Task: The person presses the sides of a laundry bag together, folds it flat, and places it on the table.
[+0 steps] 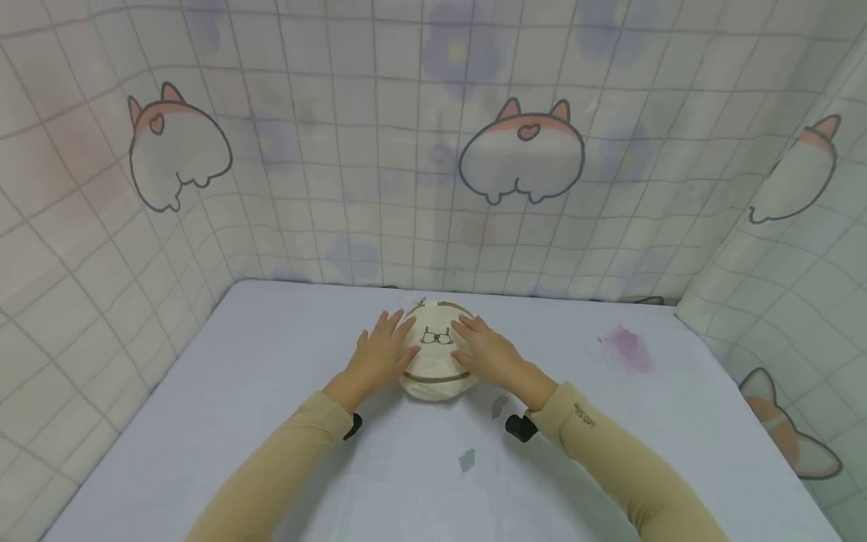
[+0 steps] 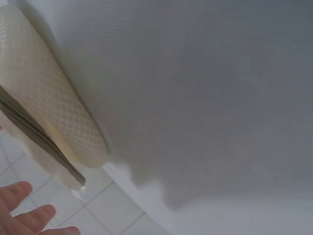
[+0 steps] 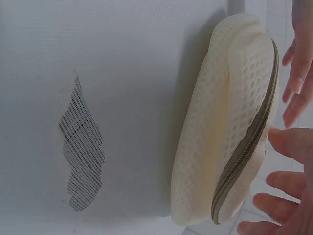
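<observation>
A round, cream mesh laundry bag (image 1: 436,357) lies on the white-covered table, its smooth top printed with a small pair of glasses. My left hand (image 1: 381,355) reaches over its left side with the fingers spread, and my right hand (image 1: 493,354) does the same from the right. Neither hand curls round the bag. In the right wrist view a brown zipper (image 3: 247,152) runs along the upper edge, above the honeycomb mesh side (image 3: 195,152). My right thumb is right at the top edge there. The left wrist view catches the bag's other side (image 2: 58,93) and several left fingertips (image 2: 41,215).
The table (image 1: 271,331) backs onto a curtain (image 1: 379,150) with a grid and corgi pattern, which also hangs at both sides. A pink stain (image 1: 626,348) marks the cloth at right, and grey patches (image 1: 467,460) lie in front of the bag. Black wrist cameras (image 1: 521,427) sit under the sleeves.
</observation>
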### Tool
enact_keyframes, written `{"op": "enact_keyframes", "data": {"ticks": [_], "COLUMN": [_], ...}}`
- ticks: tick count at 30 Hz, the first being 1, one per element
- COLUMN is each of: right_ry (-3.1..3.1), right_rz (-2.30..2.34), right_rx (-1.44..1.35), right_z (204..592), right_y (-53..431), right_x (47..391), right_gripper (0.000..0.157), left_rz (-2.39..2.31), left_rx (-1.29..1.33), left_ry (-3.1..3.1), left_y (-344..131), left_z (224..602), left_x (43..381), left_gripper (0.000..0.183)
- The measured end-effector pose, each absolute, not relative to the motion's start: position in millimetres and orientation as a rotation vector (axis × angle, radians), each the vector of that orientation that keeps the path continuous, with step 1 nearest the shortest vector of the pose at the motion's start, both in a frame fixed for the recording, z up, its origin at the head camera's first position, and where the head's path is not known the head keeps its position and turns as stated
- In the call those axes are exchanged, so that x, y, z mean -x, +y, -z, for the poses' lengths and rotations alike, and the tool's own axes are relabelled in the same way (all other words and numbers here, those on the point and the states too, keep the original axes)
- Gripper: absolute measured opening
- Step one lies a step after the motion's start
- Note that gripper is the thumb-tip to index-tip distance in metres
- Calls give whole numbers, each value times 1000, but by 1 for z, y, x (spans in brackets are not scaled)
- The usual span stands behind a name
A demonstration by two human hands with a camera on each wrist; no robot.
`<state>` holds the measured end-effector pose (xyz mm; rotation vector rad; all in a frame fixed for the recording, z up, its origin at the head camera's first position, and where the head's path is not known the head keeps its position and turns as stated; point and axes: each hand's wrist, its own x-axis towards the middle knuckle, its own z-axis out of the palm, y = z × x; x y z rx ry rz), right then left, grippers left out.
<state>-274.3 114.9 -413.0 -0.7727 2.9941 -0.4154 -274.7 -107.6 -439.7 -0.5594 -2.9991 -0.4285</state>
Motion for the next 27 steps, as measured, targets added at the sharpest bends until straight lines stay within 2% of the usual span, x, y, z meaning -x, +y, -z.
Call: {"op": "enact_keyframes", "data": {"ticks": [6,16,21,27], "right_ry": [2945,2870,2876,2882], "right_rz": [316,211,183,147], "right_rx": [803,743,818,776], "right_z": [416,423,430,440], "right_y": [114,111,111,111], "right_x": [284,294,298,300], "right_gripper": [62,90,93,96], "left_rz": [342,263,229,178], "left_rx": [552,668,700,718], "left_ry": [-3093,-3136,-3138,-3126], "left_y": [-96,-94,-95,-95], "left_z": [442,447,446,453], "left_x": [282,285,287,292], "left_gripper": [65,72,76,77]}}
